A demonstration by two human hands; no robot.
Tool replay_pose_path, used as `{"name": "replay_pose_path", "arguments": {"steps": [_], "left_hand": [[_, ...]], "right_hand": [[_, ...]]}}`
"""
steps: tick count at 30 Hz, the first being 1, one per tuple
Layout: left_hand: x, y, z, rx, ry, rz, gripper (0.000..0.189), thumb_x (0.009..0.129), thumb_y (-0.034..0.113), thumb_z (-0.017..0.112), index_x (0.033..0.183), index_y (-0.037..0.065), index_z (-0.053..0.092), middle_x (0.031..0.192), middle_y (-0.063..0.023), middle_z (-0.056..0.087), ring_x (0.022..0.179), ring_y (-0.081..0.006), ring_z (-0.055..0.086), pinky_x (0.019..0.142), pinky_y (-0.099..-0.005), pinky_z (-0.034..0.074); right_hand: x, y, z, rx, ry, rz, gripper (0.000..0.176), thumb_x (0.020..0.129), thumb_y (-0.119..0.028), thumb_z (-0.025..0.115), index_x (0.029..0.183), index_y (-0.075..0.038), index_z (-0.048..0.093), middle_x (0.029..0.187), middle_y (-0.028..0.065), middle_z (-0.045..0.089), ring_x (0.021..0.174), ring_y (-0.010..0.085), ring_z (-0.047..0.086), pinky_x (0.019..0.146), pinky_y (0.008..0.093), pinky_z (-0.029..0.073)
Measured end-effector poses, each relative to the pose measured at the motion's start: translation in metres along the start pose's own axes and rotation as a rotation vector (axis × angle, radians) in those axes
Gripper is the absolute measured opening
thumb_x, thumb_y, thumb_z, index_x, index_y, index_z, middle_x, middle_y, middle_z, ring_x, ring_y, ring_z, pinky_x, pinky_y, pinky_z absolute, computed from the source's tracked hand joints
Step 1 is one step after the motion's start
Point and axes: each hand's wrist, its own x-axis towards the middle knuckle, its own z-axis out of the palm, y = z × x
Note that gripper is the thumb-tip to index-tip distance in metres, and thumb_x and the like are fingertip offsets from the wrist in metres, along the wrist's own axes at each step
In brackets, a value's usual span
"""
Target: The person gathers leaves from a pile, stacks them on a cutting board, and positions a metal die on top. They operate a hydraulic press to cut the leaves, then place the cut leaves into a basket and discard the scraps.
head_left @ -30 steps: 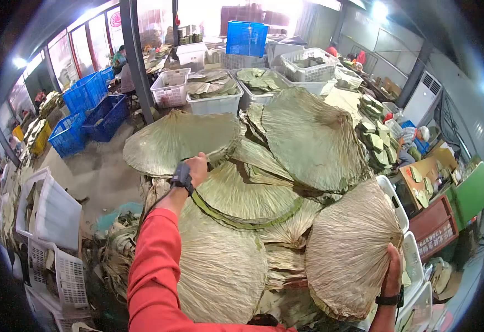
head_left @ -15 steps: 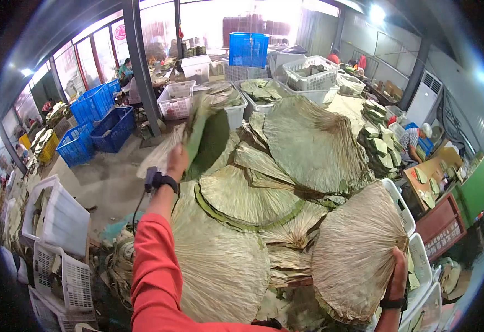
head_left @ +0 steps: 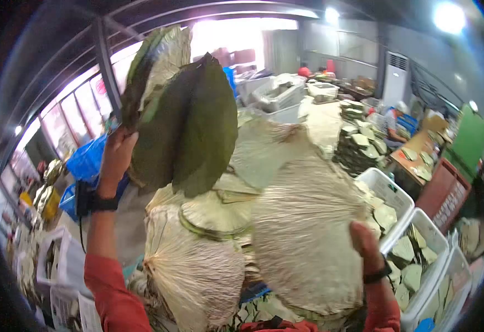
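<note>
My left hand is closed on a bundle of dried lotus leaves, raised high at the left with dark green undersides facing me. At the right, my right hand grips the edge of a large pale, fan-shaped dried lotus leaf; its fingers are partly blurred. Below and between them lies a pile of dried lotus leaves, fanned out with pleated, beige-green surfaces. A smaller rounded stack with green edges rests on that pile. Another broad leaf lies behind, partly covered by the right-hand leaf.
White crates of cut leaf pieces line the right side. Farther back, a person sits at a wooden table beside stacked leaves. Blue crates and white crates stand at the left.
My left hand has lifted its leaf bundle higher and nearer to me. My right hand has raised its large leaf and moved left with it. The view has turned right.
</note>
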Motion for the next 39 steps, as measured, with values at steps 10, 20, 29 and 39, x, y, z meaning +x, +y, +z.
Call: {"name": "replay_pose_path", "arguments": {"steps": [10, 20, 29, 39], "left_hand": [[-0.076, 0.195, 0.158, -0.599, -0.728, 0.248, 0.029, 0.079, 0.005, 0.065, 0.108, 0.001, 0.061, 0.113, -0.0142, 0.06, 0.105, -0.0245, 0.057, 0.092, -0.0339, 0.043], [-0.184, 0.3, 0.319, -0.664, -1.186, 0.672, 0.044, 0.069, -0.013, 0.049, 0.103, 0.011, 0.065, 0.12, -0.0125, 0.058, 0.119, -0.0318, 0.05, 0.099, -0.0368, 0.041], [-0.159, 0.414, 0.387, -1.239, -2.116, 0.205, 0.079, 0.082, 0.028, 0.065, 0.144, 0.008, 0.02, 0.152, -0.0168, 0.006, 0.141, -0.029, 0.005, 0.112, -0.0421, 0.013], [-0.253, 0.477, 0.445, -1.621, -2.198, 0.002, 0.069, 0.08, 0.048, 0.065, 0.123, -0.003, 0.047, 0.11, -0.0025, 0.058, 0.09, -0.01, 0.05, 0.077, -0.0259, 0.04]], "right_hand": [[-0.085, -0.03, 0.039, 0.306, 0.086, -0.193, 0.028, 0.09, -0.024, 0.055, 0.108, -0.003, 0.059, 0.101, 0.0054, 0.062, 0.089, 0.0126, 0.06, 0.077, 0.0262, 0.048], [-0.209, -0.052, -0.047, 0.118, 0.438, -0.533, 0.03, 0.091, -0.023, 0.054, 0.112, -0.002, 0.056, 0.1, 0.0071, 0.063, 0.088, 0.0123, 0.06, 0.074, 0.0263, 0.049], [-0.259, -0.068, -0.057, -0.823, 0.87, -0.636, 0.034, 0.094, -0.024, 0.052, 0.119, 0.0, 0.051, 0.106, 0.0091, 0.061, 0.092, 0.0135, 0.058, 0.078, 0.0275, 0.048], [-0.286, -0.021, -0.055, -0.651, 1.314, -0.685, 0.038, 0.089, -0.018, 0.059, 0.12, 0.004, 0.053, 0.111, 0.0081, 0.062, 0.1, 0.0153, 0.057, 0.087, 0.0289, 0.046]]}}
